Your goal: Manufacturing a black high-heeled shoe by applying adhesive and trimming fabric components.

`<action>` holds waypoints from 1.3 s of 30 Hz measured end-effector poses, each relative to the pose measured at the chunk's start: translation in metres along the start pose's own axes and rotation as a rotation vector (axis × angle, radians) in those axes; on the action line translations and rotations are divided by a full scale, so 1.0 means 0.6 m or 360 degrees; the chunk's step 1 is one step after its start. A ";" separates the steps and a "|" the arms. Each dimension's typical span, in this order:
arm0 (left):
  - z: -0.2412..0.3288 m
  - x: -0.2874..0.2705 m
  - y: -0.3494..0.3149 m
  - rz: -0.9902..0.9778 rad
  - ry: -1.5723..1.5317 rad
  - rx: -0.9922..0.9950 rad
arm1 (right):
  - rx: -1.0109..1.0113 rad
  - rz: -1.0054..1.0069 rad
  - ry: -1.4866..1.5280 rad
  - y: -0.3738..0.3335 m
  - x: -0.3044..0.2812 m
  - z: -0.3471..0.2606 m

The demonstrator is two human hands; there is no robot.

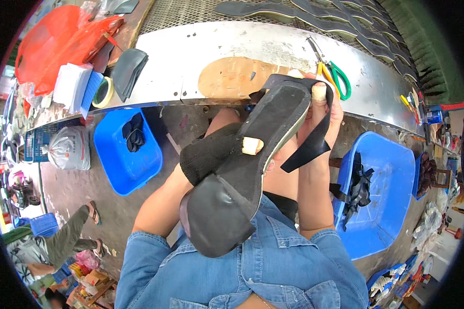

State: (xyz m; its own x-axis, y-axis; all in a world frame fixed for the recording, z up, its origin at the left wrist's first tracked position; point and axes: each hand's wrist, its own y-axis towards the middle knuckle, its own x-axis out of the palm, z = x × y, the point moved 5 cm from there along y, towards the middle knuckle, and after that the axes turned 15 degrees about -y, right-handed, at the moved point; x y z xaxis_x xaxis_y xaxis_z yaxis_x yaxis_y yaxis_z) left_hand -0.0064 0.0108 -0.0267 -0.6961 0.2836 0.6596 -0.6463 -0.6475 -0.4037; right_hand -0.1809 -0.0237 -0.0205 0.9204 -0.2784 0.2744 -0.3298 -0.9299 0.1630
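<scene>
Over my lap, both hands hold a black sandal with its inner sole facing up and its wide glossy front band toward me. My left hand, in a black knit covering with a taped thumb, is closed around the sandal's middle; its other fingers are hidden beneath. Up at the far end, my right hand pinches a black strap against the sandal, its taped thumb on top. The strap's loose end hangs down beside the sole. Just beyond lie green-and-yellow-handled scissors and a tan sole-shaped sheet.
A metal-edged bench crosses ahead, with dark soles on its mesh. Blue tubs holding black pieces stand on both sides. A tape roll and red plastic bag lie left. A person is at lower left.
</scene>
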 end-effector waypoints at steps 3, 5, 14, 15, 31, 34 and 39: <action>0.020 0.029 -0.001 0.0045 0.0117 -0.0084 | 0.0072 -0.0040 -0.0058 0.003 -0.005 0.005; 0.019 0.029 -0.003 0.0102 0.0203 -0.0170 | 0.0035 -0.0036 -0.0049 0.001 -0.003 0.003; -0.002 0.001 0.027 0.0029 -0.0020 0.0193 | -0.0314 -0.0123 -0.0354 0.014 -0.008 0.003; 0.001 -0.002 0.029 0.0114 -0.0081 0.0218 | -0.0332 -0.0180 -0.0454 0.016 -0.009 0.006; 0.034 0.025 0.022 0.0291 -0.0209 0.0238 | -0.0462 0.0161 -0.0629 -0.035 -0.031 -0.032; 0.028 0.015 0.032 0.0323 -0.0192 0.0200 | -0.0464 0.0170 -0.0665 -0.044 -0.025 -0.040; 0.037 0.037 0.022 0.0409 -0.0194 0.0269 | -0.0867 -0.0013 -0.0953 -0.048 0.001 -0.068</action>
State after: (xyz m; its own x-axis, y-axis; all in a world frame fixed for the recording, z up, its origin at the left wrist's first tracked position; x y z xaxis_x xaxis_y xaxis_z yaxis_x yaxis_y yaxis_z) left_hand -0.0231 -0.0073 -0.0033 -0.7805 0.0153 0.6250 -0.3862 -0.7979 -0.4627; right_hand -0.1793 0.0125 0.0137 0.8285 -0.4972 -0.2576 -0.2363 -0.7276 0.6440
